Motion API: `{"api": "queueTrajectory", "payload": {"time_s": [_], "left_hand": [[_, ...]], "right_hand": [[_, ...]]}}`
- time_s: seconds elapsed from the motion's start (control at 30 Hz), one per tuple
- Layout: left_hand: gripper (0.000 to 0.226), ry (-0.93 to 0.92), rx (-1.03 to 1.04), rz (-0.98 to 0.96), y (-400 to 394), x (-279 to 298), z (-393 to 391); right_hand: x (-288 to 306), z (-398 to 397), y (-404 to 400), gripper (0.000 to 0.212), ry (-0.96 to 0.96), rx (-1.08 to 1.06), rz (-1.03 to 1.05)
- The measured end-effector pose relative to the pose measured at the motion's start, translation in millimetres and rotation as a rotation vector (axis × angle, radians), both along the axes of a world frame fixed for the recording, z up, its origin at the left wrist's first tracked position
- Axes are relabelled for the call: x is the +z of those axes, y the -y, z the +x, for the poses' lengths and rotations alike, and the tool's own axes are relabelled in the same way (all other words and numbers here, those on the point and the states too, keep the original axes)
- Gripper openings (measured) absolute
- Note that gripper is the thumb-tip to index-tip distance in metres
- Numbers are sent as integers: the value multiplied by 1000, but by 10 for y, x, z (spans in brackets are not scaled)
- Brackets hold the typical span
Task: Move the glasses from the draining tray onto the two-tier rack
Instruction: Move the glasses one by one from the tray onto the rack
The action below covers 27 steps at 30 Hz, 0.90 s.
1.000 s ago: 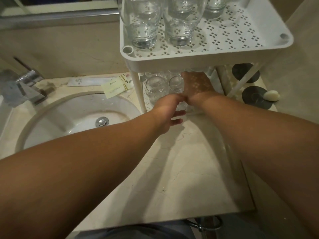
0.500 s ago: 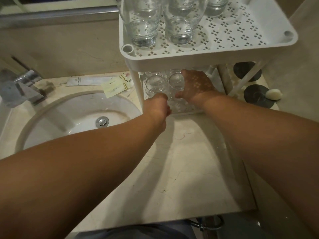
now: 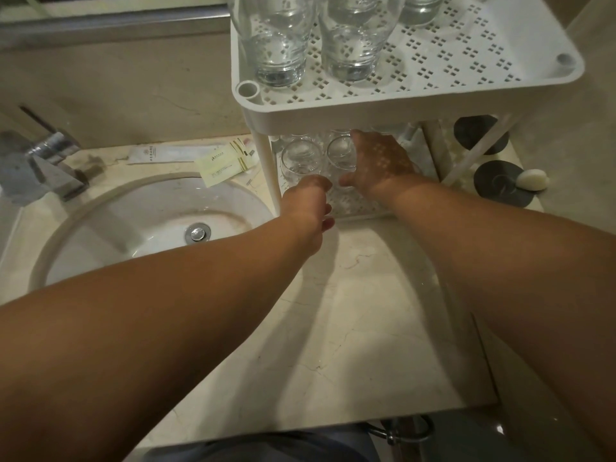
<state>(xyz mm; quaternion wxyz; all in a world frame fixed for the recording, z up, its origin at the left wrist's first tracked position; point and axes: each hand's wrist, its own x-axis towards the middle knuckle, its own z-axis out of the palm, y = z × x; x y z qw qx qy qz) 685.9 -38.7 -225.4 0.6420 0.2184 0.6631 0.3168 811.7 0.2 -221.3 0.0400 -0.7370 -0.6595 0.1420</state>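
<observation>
A white two-tier rack (image 3: 333, 116) stands on the counter right of the sink. Its perforated top tier carries upturned clear glasses (image 3: 280, 45), two in front and more behind. On the shaded lower tier stand more clear glasses (image 3: 296, 158). My right hand (image 3: 380, 161) reaches under the top tier, with thumb and fingers wrapped around a glass (image 3: 340, 151) there. At the lower tier's front edge my left hand (image 3: 310, 205) has its fingers curled, just below the left glass. Whether it grips anything is hidden. No draining tray is in view.
A white sink (image 3: 150, 221) with a chrome faucet (image 3: 43, 161) lies to the left. Paper sachets (image 3: 226, 161) lie behind the basin. Two dark round coasters (image 3: 500, 185) and a small white soap (image 3: 533, 180) sit right of the rack. Beige marble counter (image 3: 350, 328) stretches toward me.
My left hand slid forward to the lower tier's front edge and curled its fingers. My right hand reached a little deeper over the glass.
</observation>
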Motion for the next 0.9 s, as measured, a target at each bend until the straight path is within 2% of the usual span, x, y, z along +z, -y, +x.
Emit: {"api": "queueTrajectory", "payload": {"time_s": [0.3, 0.4, 0.57, 0.7, 0.9], "left_hand": [[18, 34, -22, 4, 28, -22, -16], [26, 86, -41, -23, 114, 24, 10], [18, 155, -134, -36, 211, 94, 148], [32, 226, -196, -85, 272, 99, 308], [36, 325, -235, -144, 340, 113, 486]], "right_hand": [[22, 4, 51, 84, 22, 2, -2], [42, 58, 116, 88, 6, -15, 12], [90, 256, 277, 94, 58, -112, 54], [77, 374, 405, 95, 115, -205, -30], [38, 411, 484, 90, 15, -303, -123]]}}
